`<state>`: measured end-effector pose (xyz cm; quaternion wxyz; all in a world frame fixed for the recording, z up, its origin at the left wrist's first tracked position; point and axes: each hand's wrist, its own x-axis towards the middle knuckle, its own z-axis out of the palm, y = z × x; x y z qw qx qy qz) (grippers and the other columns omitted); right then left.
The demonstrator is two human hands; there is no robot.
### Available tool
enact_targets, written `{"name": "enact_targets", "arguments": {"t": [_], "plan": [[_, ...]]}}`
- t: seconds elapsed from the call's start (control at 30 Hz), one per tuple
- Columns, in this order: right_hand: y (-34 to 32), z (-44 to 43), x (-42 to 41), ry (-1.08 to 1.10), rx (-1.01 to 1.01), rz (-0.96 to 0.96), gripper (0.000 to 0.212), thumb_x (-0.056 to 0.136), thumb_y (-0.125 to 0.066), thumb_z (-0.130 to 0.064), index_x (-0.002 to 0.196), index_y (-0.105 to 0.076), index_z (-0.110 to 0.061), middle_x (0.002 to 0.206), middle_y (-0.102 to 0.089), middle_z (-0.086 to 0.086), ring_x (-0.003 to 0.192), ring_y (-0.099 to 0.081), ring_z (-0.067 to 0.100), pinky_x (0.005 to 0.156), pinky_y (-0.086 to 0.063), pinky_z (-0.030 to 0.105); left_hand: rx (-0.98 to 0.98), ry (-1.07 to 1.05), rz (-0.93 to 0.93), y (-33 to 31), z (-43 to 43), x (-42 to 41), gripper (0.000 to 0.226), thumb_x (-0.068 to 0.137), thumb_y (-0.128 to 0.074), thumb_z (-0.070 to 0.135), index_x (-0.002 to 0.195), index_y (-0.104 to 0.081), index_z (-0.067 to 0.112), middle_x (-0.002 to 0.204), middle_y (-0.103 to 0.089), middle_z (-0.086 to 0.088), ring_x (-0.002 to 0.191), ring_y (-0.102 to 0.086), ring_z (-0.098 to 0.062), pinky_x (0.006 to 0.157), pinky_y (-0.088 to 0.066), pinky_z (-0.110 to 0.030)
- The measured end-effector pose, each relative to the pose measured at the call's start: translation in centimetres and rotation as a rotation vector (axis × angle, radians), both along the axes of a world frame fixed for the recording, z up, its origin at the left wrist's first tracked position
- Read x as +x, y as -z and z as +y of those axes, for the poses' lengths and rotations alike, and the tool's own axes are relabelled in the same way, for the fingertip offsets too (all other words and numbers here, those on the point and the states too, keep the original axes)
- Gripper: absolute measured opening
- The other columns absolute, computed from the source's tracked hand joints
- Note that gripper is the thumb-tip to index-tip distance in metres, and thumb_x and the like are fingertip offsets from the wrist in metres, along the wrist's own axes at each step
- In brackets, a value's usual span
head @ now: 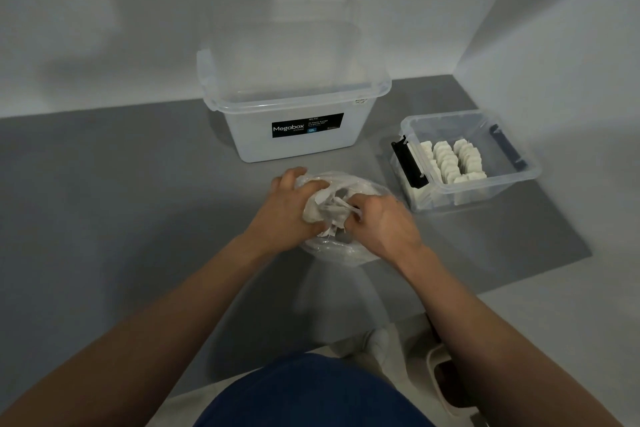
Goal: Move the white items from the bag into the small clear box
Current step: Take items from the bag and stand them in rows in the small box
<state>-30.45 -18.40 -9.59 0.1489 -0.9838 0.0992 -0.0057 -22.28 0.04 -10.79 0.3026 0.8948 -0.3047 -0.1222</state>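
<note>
Both hands work at the clear bag (341, 246) on the worktop (138, 184): left hand (289, 205) and right hand (382, 220) each closed on white items (329, 213). Lift small handfuls clear before carrying rightward to the small clear box (464, 158), already holding neat rows.

Glossy clear plastic box (485, 181), crinkly bag (346, 184)

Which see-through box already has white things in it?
The small box on the right, with black clips. The big Megabox tub behind the bag looks empty.
</note>
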Motion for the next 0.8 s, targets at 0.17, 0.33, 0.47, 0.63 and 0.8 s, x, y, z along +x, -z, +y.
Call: {"name": "enact_targets", "arguments": {"t": [0.17, 0.33, 0.47, 0.63, 0.8], "plan": [[-3.0, -0.7, -0.6, 0.099, 0.513, -0.113, 0.012, 0.084, -0.063, -0.031, 0.087, -0.074, -0.027, 0.073, -0.072, -0.009, 0.064, -0.068, 0.01, 0.06, -0.056, 0.033, -0.364, -0.115, -0.017, -1.6, 0.0, -0.8, 0.064, 0.074, -0.088, 0.031, 0.13, -0.058, 0.029, 0.142, -0.043, 0.005, 0.13, -0.046, -0.007, 0.107, -0.042, -0.024], [-5.2, -0.2, -0.9, 0.202, 0.873, -0.211, 0.013, 0.092, -0.069, -0.014, 0.096, -0.077, -0.024, 0.079, -0.077, 0.002, 0.068, -0.074, 0.023, 0.058, -0.056, 0.029, -0.664, -0.264, 0.344, -4.1, -1.2, -2.0, 0.071, 0.077, -0.088, 0.025, 0.138, -0.051, 0.028, 0.131, -0.055, 0.007, 0.114, -0.061, -0.004, 0.094, -0.054, -0.021], [-6.1, 0.0, -1.0, 0.152, 0.983, -0.188, 0.012, 0.093, -0.07, -0.01, 0.1, -0.077, -0.017, 0.083, -0.077, 0.007, 0.072, -0.075, 0.022, 0.06, -0.058, 0.029, -0.701, -0.181, 0.567, -5.0, -1.6, -1.8, 0.051, 0.088, -0.079, 0.022, 0.134, -0.058, 0.025, 0.124, -0.066, 0.001, 0.108, -0.07, -0.016, 0.09, -0.059, -0.032], [-6.3, 0.0, -1.2, 0.125, 1.111, -0.17, 0.015, 0.094, -0.072, -0.011, 0.108, -0.074, -0.014, 0.091, -0.079, 0.009, 0.079, -0.076, 0.024, 0.07, -0.059, 0.032, -0.799, -0.196, 0.616, -5.3, -2.0, -1.5, 0.012, 0.095, -0.068, 0.006, 0.105, -0.072, 0.012, 0.093, -0.075, -0.01, 0.085, -0.073, -0.021, 0.076, -0.062, -0.03], [-6.2, -0.2, -1.5, 0.197, 1.278, -0.207, 0.016, 0.094, -0.069, -0.006, 0.111, -0.071, -0.006, 0.096, -0.077, 0.015, 0.083, -0.075, 0.028, 0.07, -0.059, 0.03, -0.813, -0.216, 0.644, -6.2, -2.4, -1.3, 0.014, 0.096, -0.065, 0.002, 0.108, -0.071, 0.004, 0.088, -0.071, -0.011, 0.078, -0.07, -0.016, 0.068, -0.06, -0.025]]}}
